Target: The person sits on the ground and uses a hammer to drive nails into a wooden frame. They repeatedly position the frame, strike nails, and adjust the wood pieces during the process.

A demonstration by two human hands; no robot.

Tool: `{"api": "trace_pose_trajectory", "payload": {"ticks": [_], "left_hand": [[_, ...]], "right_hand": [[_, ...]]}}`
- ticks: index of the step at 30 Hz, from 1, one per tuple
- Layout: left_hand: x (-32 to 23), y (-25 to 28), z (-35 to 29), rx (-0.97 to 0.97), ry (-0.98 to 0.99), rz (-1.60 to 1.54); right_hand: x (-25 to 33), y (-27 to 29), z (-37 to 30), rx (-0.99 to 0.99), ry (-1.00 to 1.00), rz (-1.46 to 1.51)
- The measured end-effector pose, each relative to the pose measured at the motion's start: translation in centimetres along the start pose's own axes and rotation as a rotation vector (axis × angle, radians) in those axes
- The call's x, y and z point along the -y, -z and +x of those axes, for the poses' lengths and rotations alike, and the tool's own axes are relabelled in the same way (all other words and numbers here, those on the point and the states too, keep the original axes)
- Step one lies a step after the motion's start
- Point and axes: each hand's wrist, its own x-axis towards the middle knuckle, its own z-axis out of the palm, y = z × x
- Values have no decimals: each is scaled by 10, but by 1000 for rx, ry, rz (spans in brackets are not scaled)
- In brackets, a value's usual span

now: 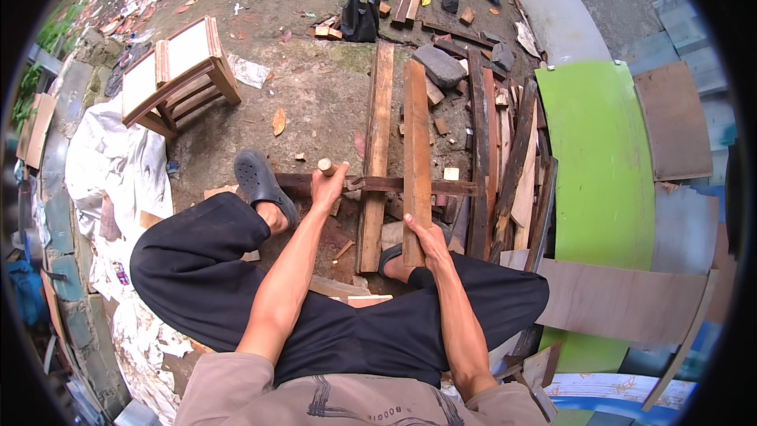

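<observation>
My left hand [327, 188] is closed around a pale, round wooden handle [326, 166], whose end points up; the rest of that tool is hidden or too unclear to name. My right hand [430, 238] grips the near end of a brown wooden plank [416, 142], thumb on its upper face. To the left of it lies a second long plank [378, 122], roughly parallel. A dark wooden strip [453, 188] runs crosswise over the second plank and passes beneath the held one. Both of my feet are on the ground beside the wood.
A small wooden stool [181, 75] lies tipped at the far left, by white cloth sheeting [118, 162]. Beyond the planks are a grey stone block [439, 65] and a black plastic bag [361, 14]. Scrap timber [505, 158] is heaped at right, beside a green panel [595, 166].
</observation>
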Motion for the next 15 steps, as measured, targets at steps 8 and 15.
{"api": "trace_pose_trajectory", "payload": {"ticks": [8,15], "left_hand": [[1,-13,-6,27,-140,-73],[-10,-3,3,101,-272,-20]], "right_hand": [[-15,-15,-3,-32,17,110],[-10,-16,-13,-45,7,140]]}}
